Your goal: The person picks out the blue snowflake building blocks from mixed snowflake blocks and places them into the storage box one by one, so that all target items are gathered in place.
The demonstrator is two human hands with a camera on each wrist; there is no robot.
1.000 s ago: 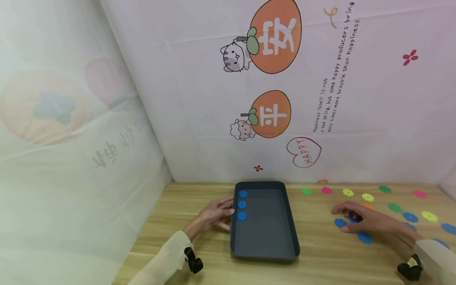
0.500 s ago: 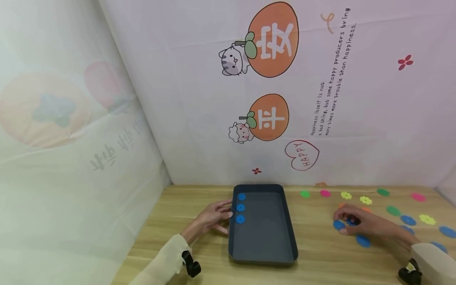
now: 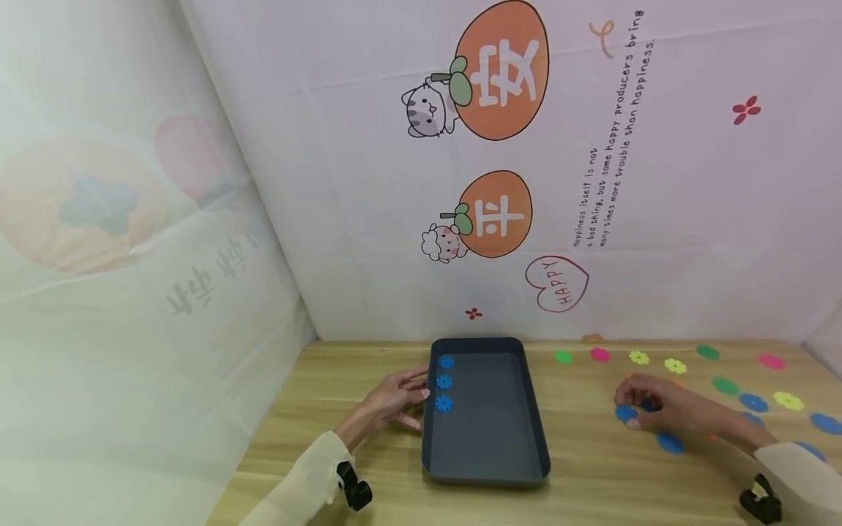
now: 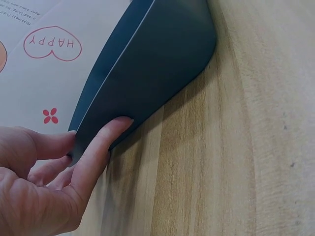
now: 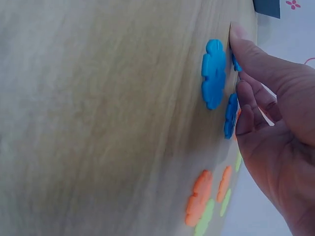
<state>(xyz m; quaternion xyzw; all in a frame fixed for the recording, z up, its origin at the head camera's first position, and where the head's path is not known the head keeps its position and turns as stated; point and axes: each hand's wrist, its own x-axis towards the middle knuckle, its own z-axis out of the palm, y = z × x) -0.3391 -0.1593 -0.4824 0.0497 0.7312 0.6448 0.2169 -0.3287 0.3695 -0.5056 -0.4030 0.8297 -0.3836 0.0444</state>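
Observation:
A dark tray (image 3: 536,420) lies on the wooden table with three blue flower discs (image 3: 444,382) in a row along its left inside. My left hand (image 3: 395,400) rests beside it, its straight fingers (image 4: 106,135) touching the tray's outer wall (image 4: 147,73). To the right of the tray, my right hand (image 3: 636,406) is low over the table, fingers curled and pinching a blue disc (image 3: 649,405). In the right wrist view the right hand (image 5: 241,83) has its thumb by one blue disc (image 5: 214,73) and a fingertip on another (image 5: 230,115).
Loose discs are scattered over the right of the table: green (image 3: 563,356), pink (image 3: 599,354), yellow (image 3: 674,365), blue (image 3: 753,402) and more blue ones (image 3: 669,442) near the hand. Orange discs (image 5: 199,196) lie close by. A printed cloth backdrop stands behind.
My right hand's fingers have curled in more tightly round the blue disc, staying in about the same spot. The left hand has stayed against the tray.

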